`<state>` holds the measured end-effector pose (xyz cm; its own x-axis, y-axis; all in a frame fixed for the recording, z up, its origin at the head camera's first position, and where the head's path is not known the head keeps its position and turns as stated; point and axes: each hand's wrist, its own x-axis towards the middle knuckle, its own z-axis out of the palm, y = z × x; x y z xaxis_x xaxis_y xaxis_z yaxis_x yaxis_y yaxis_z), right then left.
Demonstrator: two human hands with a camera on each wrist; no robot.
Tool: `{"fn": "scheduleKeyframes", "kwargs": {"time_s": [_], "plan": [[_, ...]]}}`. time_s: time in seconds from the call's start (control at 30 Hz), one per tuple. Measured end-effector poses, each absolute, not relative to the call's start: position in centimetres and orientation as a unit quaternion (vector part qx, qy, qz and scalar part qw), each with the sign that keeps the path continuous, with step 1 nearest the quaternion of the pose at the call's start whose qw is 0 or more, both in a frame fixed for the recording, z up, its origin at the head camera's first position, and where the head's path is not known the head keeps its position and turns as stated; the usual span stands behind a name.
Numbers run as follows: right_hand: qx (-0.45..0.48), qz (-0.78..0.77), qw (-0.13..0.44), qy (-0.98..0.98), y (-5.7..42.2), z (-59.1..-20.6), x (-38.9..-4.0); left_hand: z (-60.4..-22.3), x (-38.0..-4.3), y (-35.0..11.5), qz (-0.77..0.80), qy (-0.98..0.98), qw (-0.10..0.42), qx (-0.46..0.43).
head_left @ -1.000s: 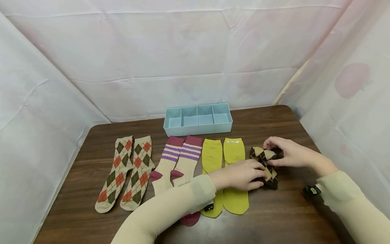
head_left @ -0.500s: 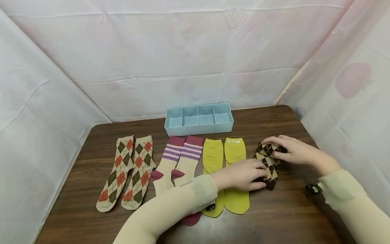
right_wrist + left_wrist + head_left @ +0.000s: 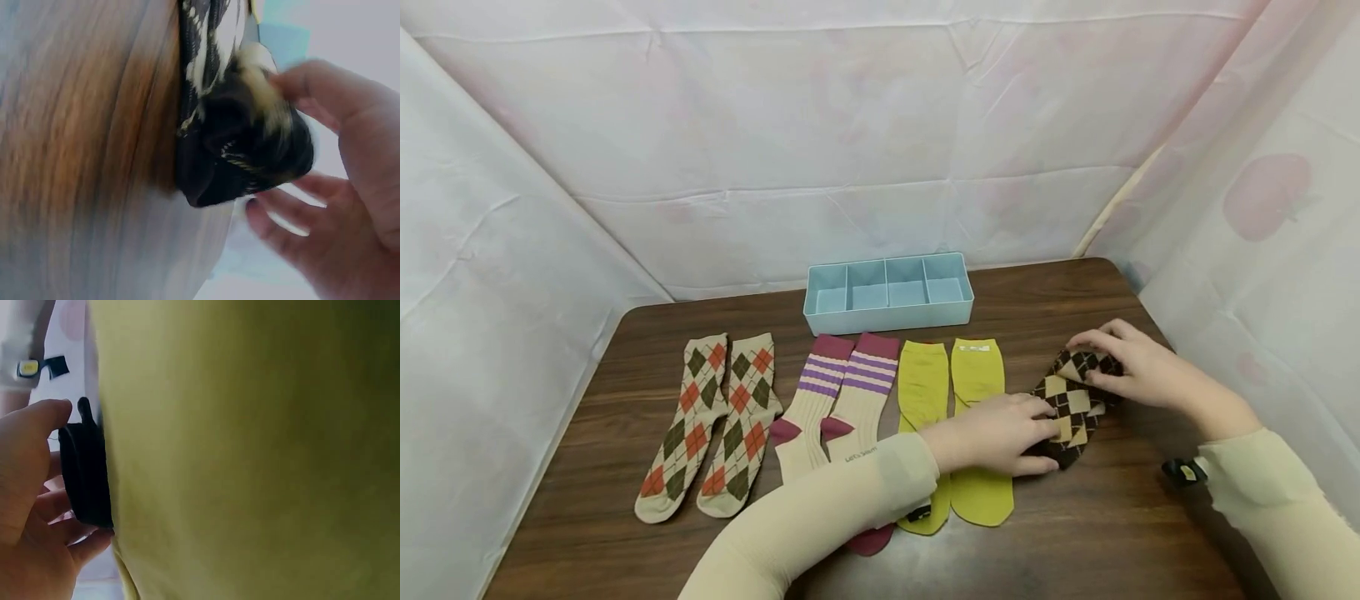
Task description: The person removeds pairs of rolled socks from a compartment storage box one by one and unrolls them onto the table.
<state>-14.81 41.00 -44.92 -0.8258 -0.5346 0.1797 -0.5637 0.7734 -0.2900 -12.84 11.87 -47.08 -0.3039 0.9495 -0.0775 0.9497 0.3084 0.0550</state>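
The brown sock (image 3: 1072,406) lies at the right of the table (image 3: 625,433), its long axis slanting from lower left to upper right of the frame. The left hand (image 3: 992,433) pinches its lower, dark end with curled fingers, resting partly on the yellow socks (image 3: 955,383). The right hand (image 3: 1138,367) grips the upper end, fingers curled over the top and thumb beneath. The sock stretches between the two hands. A blue tray (image 3: 887,315) stands behind, well apart.
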Motion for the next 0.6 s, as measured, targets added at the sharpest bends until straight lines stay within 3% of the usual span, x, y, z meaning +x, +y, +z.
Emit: {"fn": "scheduleKeyframes", "kwargs": {"time_s": [0.17,0.47,0.6], "plan": [[0.325,0.161,0.12,-0.924,41.7,-45.6,-15.9,-47.0,-12.1,11.6,-0.02,0.802,0.037,0.596],[0.282,0.169,0.086,-0.941,42.5,-46.7,-17.3,-47.1,-11.3,11.1,-0.029,0.797,0.024,0.603],[0.246,0.193,0.108,-0.944,43.0,-47.5,-18.9,-47.2,-11.2,11.0,-0.028,0.796,0.025,0.604]]}}
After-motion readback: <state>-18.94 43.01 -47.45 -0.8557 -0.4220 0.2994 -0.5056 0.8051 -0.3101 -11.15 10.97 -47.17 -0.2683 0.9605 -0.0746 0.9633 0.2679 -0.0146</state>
